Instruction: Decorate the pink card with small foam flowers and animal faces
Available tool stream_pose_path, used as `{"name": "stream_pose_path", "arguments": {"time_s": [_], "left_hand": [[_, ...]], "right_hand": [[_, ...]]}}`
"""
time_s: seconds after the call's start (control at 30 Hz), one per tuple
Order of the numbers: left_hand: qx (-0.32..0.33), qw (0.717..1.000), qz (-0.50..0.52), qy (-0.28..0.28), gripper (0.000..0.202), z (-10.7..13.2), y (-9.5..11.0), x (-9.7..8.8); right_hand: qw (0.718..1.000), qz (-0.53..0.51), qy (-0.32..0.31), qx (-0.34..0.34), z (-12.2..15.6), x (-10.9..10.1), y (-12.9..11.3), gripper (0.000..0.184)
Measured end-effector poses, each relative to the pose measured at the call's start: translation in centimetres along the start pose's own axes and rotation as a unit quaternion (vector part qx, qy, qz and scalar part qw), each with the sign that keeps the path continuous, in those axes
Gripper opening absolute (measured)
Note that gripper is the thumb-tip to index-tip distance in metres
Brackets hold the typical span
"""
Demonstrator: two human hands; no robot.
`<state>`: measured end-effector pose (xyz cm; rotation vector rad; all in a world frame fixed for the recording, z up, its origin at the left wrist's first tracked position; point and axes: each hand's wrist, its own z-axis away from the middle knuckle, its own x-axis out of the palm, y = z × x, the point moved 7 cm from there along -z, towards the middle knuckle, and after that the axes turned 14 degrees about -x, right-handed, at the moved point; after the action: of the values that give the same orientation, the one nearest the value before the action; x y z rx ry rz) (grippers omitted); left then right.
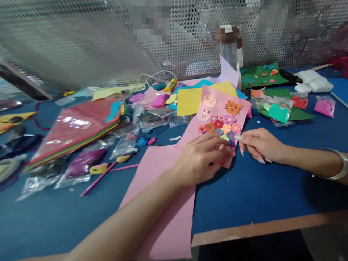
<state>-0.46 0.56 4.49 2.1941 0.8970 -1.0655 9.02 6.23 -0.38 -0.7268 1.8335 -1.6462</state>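
Observation:
My left hand (199, 157) reaches over the lower part of a narrow pink card (187, 132). Its curled fingers touch the small clay flowers (226, 128) clustered there, and what lies between the fingertips is hidden. Close by the card's right edge, my right hand (259, 145) has thumb and forefinger pinched together; anything between them is too small to name. Above the flowers are an orange cat face (233, 107) and two pale animal faces, a round one (210, 100) and a long-eared one (203, 115). A larger pink sheet (160, 174) lies partly under my left forearm.
Clay packets, including a purple one (84, 163), crowd the left beside a red folder (78, 121). Yellow paper (189, 101) lies behind the card. A lidded bottle (227, 47) stands at the back; a white case (317, 81) and a pink packet (324, 107) lie right.

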Motion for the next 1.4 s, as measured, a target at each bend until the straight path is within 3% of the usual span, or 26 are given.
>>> {"name": "stream_pose_path", "arguments": {"time_s": [0.2,0.5,0.77,0.93,1.17,1.27,1.4], "left_hand": [[-0.005,1.000,0.019,-0.024,0.008,0.1,-0.1,0.1],[-0.028,0.999,0.033,0.017,0.018,0.6,0.4,-1.6],[0.025,0.999,0.004,0.022,0.021,1.1,1.9,-1.3],[0.018,0.999,-0.023,0.020,0.018,1.0,2.5,-1.1],[-0.005,0.996,-0.044,0.073,0.025,0.9,2.5,-2.5],[-0.004,0.993,-0.087,0.085,0.018,0.9,2.5,-2.8],[0.011,0.990,-0.127,0.056,0.005,1.1,2.8,-2.1]], "right_hand": [[1.000,0.002,-0.004,-0.004,0.1,-0.2,0.2,0.026],[1.000,-0.003,-0.006,0.003,0.0,0.2,0.1,0.024],[1.000,-0.001,-0.007,0.000,0.0,0.2,0.2,0.025],[1.000,0.003,-0.007,0.006,0.0,0.2,0.6,0.026],[1.000,0.008,-0.015,-0.002,-0.1,0.3,0.4,0.026],[1.000,0.013,-0.016,-0.005,-0.1,0.3,0.3,0.025],[1.000,0.024,-0.017,-0.009,0.1,0.3,0.0,0.023]]}}
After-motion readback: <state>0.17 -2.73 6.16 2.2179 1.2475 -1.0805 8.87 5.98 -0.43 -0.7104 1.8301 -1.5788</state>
